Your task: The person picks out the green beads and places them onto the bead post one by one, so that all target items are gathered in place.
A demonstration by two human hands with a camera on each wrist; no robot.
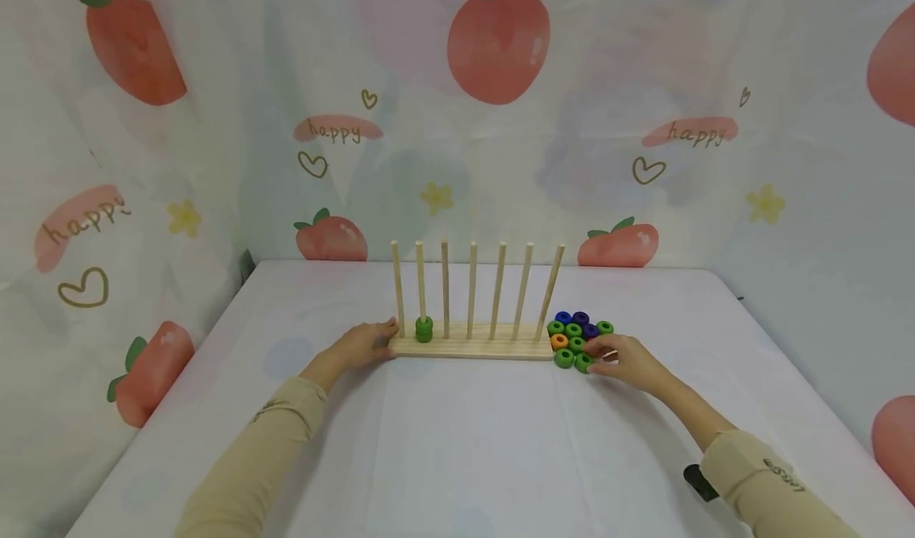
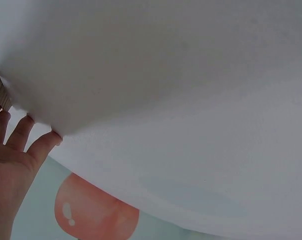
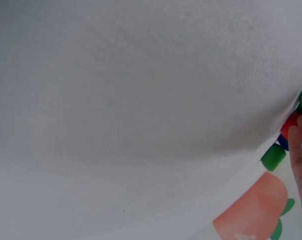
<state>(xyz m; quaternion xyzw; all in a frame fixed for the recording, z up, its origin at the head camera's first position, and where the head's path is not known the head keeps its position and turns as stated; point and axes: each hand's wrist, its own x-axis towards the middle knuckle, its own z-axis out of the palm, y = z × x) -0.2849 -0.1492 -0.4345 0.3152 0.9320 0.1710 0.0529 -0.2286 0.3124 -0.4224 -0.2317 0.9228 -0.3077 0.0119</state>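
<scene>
My left hand [image 1: 366, 342] holds the left end of a wooden peg board [image 1: 472, 350], thumb at the front corner. In the left wrist view, the fingers of that hand [image 2: 16, 150] are spread beside the board's end [image 2: 0, 90]. Several upright pegs stand on the board; green rings [image 1: 424, 329] sit low on the second peg from the left. My right hand [image 1: 629, 363] is at the loose rings beside the board's right end, thumb and index fingertips apart at a green ring [image 1: 583, 362]. A red ring [image 3: 289, 125] lies against its fingers in the right wrist view.
Loose rings lie in a cluster at the board's right: several green, an orange one [image 1: 559, 342], a blue one [image 1: 563, 318] and purple ones [image 1: 581, 318]. A black object [image 1: 700, 482] lies near the right sleeve. A fruit-patterned cloth wall [image 1: 500, 164] surrounds the white table [image 1: 457, 443].
</scene>
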